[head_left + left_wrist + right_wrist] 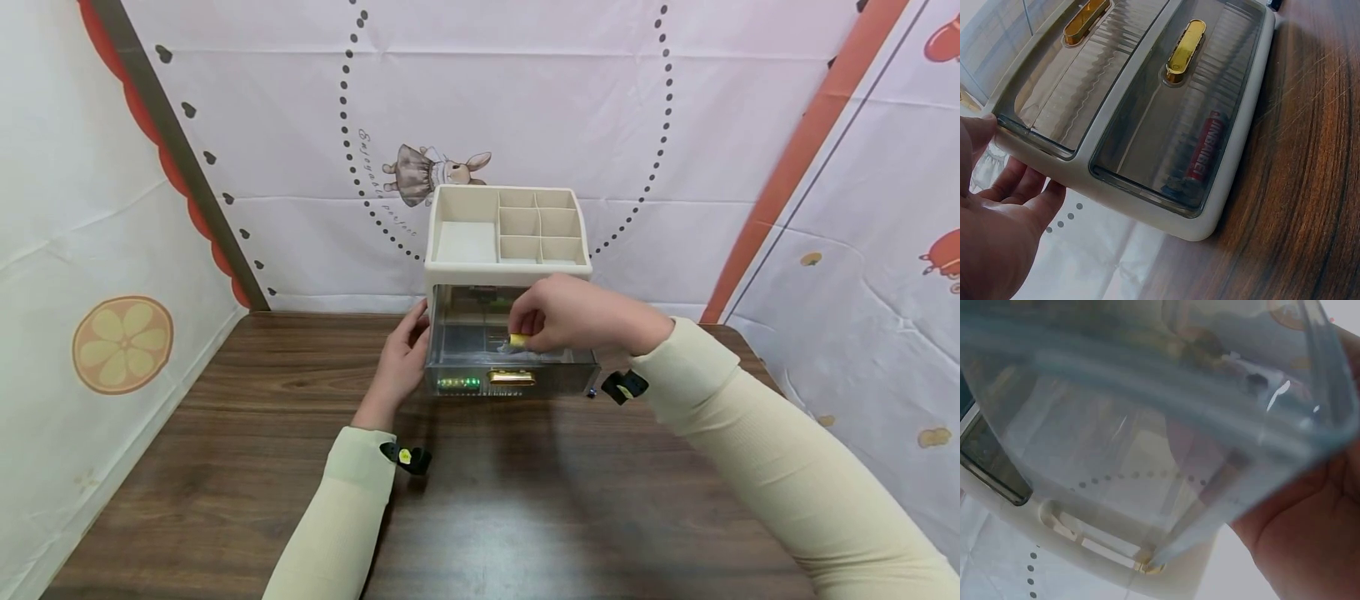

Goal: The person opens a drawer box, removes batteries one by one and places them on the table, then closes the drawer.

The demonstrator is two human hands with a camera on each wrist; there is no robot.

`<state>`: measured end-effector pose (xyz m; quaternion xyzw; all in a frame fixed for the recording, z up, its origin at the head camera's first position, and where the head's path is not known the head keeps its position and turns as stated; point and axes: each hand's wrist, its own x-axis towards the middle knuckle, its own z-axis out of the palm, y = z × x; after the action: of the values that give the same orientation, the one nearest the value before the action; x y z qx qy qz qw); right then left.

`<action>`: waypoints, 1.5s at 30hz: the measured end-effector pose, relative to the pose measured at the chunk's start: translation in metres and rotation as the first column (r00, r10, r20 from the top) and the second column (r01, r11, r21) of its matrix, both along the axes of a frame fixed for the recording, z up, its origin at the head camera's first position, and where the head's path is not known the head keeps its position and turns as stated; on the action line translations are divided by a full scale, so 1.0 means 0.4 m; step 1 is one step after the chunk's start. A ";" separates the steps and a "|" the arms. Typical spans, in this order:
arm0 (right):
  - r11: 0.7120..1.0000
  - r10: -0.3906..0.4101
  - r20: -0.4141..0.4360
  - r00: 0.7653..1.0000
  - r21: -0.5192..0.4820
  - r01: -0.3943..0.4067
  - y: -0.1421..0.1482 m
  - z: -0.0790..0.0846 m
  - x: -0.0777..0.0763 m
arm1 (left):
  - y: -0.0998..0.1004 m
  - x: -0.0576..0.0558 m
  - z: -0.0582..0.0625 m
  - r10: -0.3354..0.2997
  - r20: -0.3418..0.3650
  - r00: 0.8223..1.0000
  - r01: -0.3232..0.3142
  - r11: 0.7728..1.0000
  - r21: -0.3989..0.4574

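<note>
A cream desktop organizer (510, 269) with clear smoky drawers stands at the table's back; a clear drawer (465, 346) is pulled out under its top tray. My right hand (566, 312) is over this drawer and pinches a small yellow cylinder (518, 340). In the right wrist view the drawer's clear wall (1197, 412) fills much of the picture, and what the fingers hold is unclear. My left hand (397, 367) rests against the organizer's left side, thumb near the front edge. A red battery (1207, 147) lies behind a lower drawer front with a gold handle (1185, 50).
Small green and yellow items (458, 383) show through glossy plastic beside a gold handle (512, 377). The top tray has several compartments (519, 222). A dark wooden table (480, 517) lies in front, and a printed cloth (510, 100) hangs behind. A small dark object (592, 392) sits by the organizer's right corner.
</note>
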<state>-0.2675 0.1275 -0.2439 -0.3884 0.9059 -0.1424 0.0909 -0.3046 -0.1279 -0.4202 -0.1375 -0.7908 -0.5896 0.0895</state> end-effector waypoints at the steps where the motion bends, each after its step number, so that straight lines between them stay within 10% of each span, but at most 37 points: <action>1: 1.000 -0.003 -0.001 1.000 -0.006 0.003 0.003 0.002 0.003 | 0.000 0.000 0.000 -0.002 -0.001 1.000 0.002 1.000 -0.001; 45: 0.981 -0.137 -0.077 0.988 -0.151 0.124 0.147 0.038 0.034 | -0.002 -0.005 -0.005 0.009 -0.001 1.000 -0.009 1.000 -0.007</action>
<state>-0.2539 0.1861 -0.2288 -0.3395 0.9197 -0.1967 0.0133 -0.3065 -0.1286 -0.4222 -0.1343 -0.7936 -0.5863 0.0921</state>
